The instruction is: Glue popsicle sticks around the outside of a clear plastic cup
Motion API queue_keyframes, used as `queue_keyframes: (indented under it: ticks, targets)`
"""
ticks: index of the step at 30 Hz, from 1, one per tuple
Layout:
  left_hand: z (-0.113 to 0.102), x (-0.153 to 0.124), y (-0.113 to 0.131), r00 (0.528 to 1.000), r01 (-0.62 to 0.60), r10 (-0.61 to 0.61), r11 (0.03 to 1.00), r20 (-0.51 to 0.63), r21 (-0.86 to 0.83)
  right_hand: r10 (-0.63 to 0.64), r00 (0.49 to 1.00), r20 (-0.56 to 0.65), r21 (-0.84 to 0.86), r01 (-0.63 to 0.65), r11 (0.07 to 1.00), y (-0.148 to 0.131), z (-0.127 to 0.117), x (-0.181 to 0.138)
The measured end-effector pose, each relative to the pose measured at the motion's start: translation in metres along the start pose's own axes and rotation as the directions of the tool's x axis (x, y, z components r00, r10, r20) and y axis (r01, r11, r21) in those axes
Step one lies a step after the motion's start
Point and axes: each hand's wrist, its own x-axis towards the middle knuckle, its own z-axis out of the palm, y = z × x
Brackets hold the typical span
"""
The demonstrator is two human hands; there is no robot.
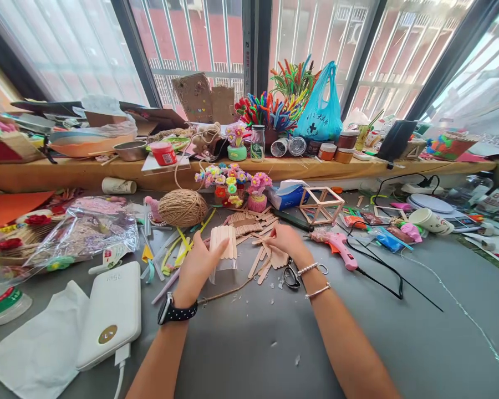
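My left hand (196, 266) holds upright a small panel of popsicle sticks (223, 242) joined side by side, thumb against its face. It wears a black watch at the wrist. My right hand (286, 239) reaches into the loose pile of popsicle sticks (261, 260) on the grey table, fingers curled down on them; what they pinch is hidden. Bead bracelets sit on that wrist. Black-handled scissors (291, 275) lie just below the right hand.
A pink glue gun (336, 246) with a black cord lies right of my hand. A twine ball (183, 208), a wooden stick frame (321, 204), small flower pots (233, 185) and a tissue box stand behind. A white power bank (110, 315) lies at left.
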Motion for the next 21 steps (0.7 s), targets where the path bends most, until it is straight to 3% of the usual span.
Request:
queue_keyframes:
  ticks: [4,8,10,12,17,21]
  targets:
    - [-0.001,-0.004,0.009,0.984,-0.142,0.145,0.989,-0.104,0.039,-0.001,0.994,0.110,-0.090,0.011,0.996,-0.003,0.006,-0.001]
    - [0.003,-0.018,0.024,0.921,-0.336,0.350,0.936,-0.170,0.106,-0.011,0.993,0.121,-0.117,0.025,0.993,-0.003,0.003,0.003]
    - [0.007,-0.024,0.033,0.873,-0.458,0.482,0.863,-0.078,0.214,-0.009,0.996,0.094,-0.119,0.020,0.993,0.000,-0.002,0.004]
    - [0.012,-0.026,0.043,0.845,-0.524,0.522,0.760,0.119,0.384,0.001,0.999,0.054,-0.121,0.005,0.993,0.004,-0.007,0.005]
    - [0.031,-0.017,0.073,0.823,-0.568,0.464,0.665,0.328,0.485,0.030,0.999,-0.028,-0.126,-0.034,0.991,0.014,-0.020,0.004]
    - [0.049,-0.006,0.091,0.833,-0.553,0.389,0.626,0.394,0.550,0.044,0.998,-0.047,-0.125,-0.050,0.991,0.021,-0.024,0.004]
